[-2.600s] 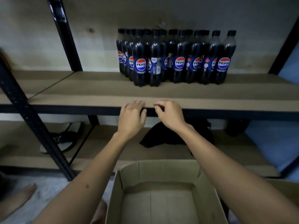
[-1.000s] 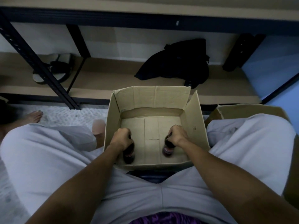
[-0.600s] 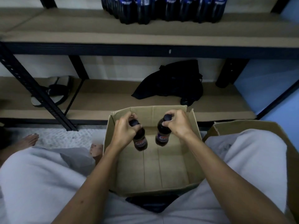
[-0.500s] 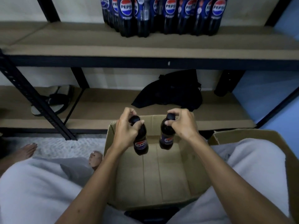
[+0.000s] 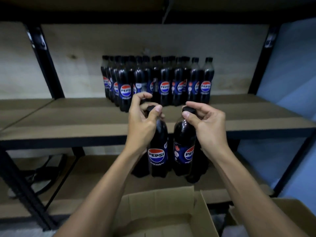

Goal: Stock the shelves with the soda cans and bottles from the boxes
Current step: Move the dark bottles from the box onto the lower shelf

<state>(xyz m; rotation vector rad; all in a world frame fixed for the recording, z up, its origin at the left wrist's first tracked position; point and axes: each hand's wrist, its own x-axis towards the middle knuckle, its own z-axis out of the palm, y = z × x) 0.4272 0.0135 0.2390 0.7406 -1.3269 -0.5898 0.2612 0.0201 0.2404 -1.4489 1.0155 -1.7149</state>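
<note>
1. Cardboard box [image 5: 164, 218]: nearest item, bottom centre, flaps up, directly below the forearms; no bottles visible in the part of its interior that shows. A second box [image 5: 280, 214] sits just to its right, contents not visible

2. Left hand [image 5: 142, 124]: thumb and fingers pinched on the cap and neck of the left bottle [image 5: 158, 147], index finger lifted clear. Holding at the top lets the body hang straight down, which should suit setting it upright

3. Right hand [image 5: 206, 124]: thumb and fingers pinched on the black cap of the right bottle [image 5: 183, 147], in the same top hold

4. Both carried bottles: dark cola, Pepsi labels facing the camera, hanging side by side, near each other; whether they touch cannot be told. Caps sit about level with the shelf surface, bodies below its front edge, so neither is on the shelf yet. Judged step: lifting the pair up and forward for placement

5. Lower shelf [image 5: 95, 182]: behind the hanging bottles; a dark bundle [image 5: 196, 170] partly hidden by them, and sandals [image 5: 44, 173] to the left

6. Middle shelf [image 5: 77, 120]: brown board on a black frame, bare across its front strip; this bare strip is the likely landing place

7. Stocked bottles [image 5: 157, 82]: a tight upright block toward the back of the middle shelf, labels mostly forward, packed in rows. The front row is uneven, with one bottle standing forward at the left
</note>
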